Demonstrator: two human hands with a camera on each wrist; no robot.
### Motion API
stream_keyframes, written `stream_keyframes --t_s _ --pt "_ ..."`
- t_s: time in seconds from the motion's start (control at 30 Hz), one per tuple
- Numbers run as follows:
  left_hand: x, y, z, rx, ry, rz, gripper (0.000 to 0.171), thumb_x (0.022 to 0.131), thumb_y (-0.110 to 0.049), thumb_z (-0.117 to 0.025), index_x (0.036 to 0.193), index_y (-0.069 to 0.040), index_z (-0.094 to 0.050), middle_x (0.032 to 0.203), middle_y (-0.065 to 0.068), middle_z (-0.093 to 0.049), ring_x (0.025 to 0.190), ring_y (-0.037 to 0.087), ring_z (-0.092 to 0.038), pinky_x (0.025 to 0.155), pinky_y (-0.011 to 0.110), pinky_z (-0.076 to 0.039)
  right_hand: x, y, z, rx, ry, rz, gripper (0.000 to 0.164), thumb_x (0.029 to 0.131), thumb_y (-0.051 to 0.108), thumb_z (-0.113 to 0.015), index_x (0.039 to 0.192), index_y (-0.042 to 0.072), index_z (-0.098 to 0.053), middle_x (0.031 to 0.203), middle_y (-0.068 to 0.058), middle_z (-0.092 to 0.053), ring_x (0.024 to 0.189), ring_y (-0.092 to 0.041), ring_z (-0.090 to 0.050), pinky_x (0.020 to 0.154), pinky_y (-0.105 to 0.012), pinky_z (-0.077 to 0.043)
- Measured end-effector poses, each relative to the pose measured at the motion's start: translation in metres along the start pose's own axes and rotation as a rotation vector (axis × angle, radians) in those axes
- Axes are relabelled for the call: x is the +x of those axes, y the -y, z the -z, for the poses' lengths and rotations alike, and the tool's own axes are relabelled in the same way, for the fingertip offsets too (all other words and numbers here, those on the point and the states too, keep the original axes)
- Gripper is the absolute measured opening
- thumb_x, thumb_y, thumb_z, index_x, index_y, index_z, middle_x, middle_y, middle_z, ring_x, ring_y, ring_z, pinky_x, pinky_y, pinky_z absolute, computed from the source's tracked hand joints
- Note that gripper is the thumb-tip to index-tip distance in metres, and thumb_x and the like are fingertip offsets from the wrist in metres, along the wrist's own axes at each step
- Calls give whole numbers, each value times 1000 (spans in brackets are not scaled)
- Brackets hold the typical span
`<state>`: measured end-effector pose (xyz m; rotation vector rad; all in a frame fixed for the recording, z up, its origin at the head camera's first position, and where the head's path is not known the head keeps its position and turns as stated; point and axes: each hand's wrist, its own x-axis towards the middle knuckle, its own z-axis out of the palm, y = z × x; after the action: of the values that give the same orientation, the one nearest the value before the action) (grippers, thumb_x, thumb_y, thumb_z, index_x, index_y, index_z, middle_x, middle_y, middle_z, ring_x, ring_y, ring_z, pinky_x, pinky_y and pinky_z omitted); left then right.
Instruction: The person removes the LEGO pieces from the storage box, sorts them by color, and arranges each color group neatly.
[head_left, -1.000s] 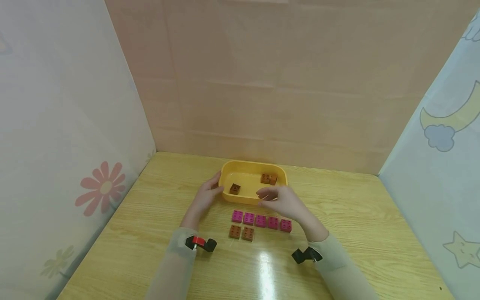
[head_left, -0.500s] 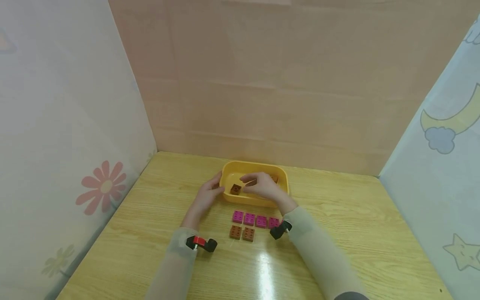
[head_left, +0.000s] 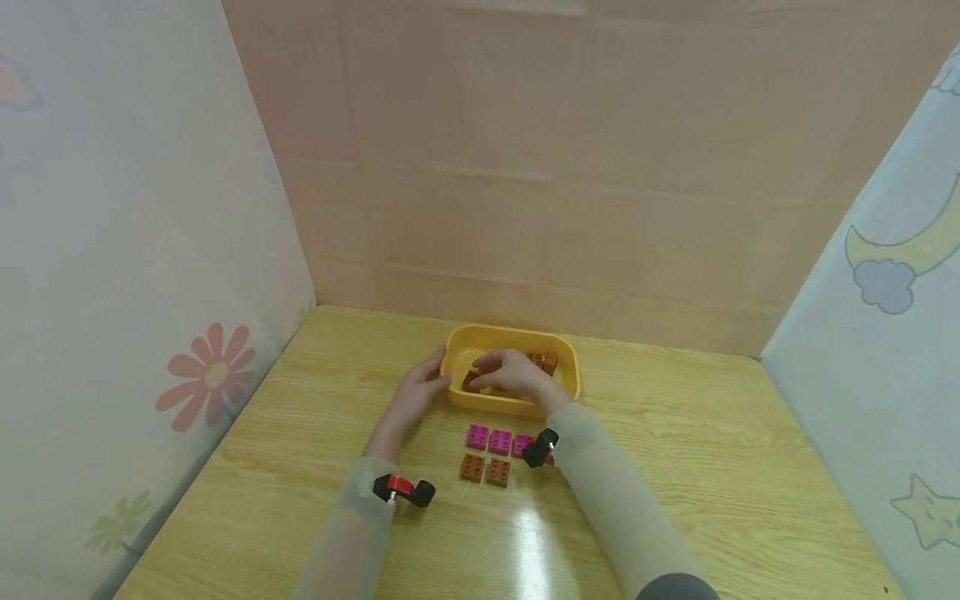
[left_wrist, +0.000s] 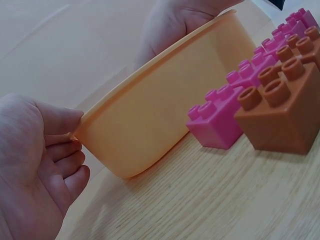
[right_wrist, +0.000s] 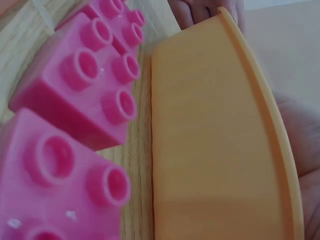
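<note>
A yellow plastic tray (head_left: 502, 403) stands towards the back of the table. My left hand (head_left: 412, 395) holds its left end, with the thumb over the rim and the fingers against the outer wall, as the left wrist view shows. Inside the tray, my right hand (head_left: 517, 375) has thumb and fingertips around a dark brown toy brick (head_left: 469, 382) at the left; the fingers partly cover it. In the right wrist view, the wall of the tray (right_wrist: 210, 140) hides those fingertips. More brown bricks (head_left: 550, 363) lie in the tray's right end, partly behind the right hand.
In front of the tray runs a row of pink bricks (head_left: 500, 441), its right end hidden by the right wrist camera (head_left: 540, 448). Closer to me, two orange-brown bricks (head_left: 485, 470) sit side by side. A fabric backdrop (head_left: 487, 183) rises behind the table.
My right hand has moved left and down into the tray, from its front right rim to the dark brown brick. The left hand keeps its hold on the tray.
</note>
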<state>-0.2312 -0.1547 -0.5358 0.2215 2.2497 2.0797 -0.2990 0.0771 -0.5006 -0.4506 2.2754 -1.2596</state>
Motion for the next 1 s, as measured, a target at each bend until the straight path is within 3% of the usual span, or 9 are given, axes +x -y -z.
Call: stream_keyframes --t_s 0.2,0.53,0.73,1.0 --pt "-1 -3 -1 8 -7 8 63 109 -8 -56 167 -4 -32 174 13 -27 161 32 -22 131 48 -19 1 -1 -1 3 7 -30 50 98 35 -80 138 6 -71 137 -8 -71 123 -26 -67 106 -46 -57" --pt "-1 -3 -1 3 -8 4 64 109 -7 -57 167 -3 -31 174 13 -27 162 32 -21 131 48 -18 -2 4 -3 -27 14 -12 44 96 26 -83 134 6 -73 130 -5 -74 116 -21 -69 103 -43 -59" --pt "-1 -2 -1 4 -4 -5 64 109 -7 -56 167 -2 -31 175 14 -26 162 32 -21 132 48 -18 -3 6 -3 -60 -1 -5 35 99 29 -80 128 9 -78 122 -1 -76 108 -18 -69 99 -40 -60" --pt "-1 -2 -2 -1 0 4 63 109 -7 -56 167 -3 -31 175 12 -25 162 30 -20 132 47 -17 0 0 -2 -86 3 7 41 95 26 -84 130 8 -76 126 -3 -75 112 -20 -69 99 -41 -60"
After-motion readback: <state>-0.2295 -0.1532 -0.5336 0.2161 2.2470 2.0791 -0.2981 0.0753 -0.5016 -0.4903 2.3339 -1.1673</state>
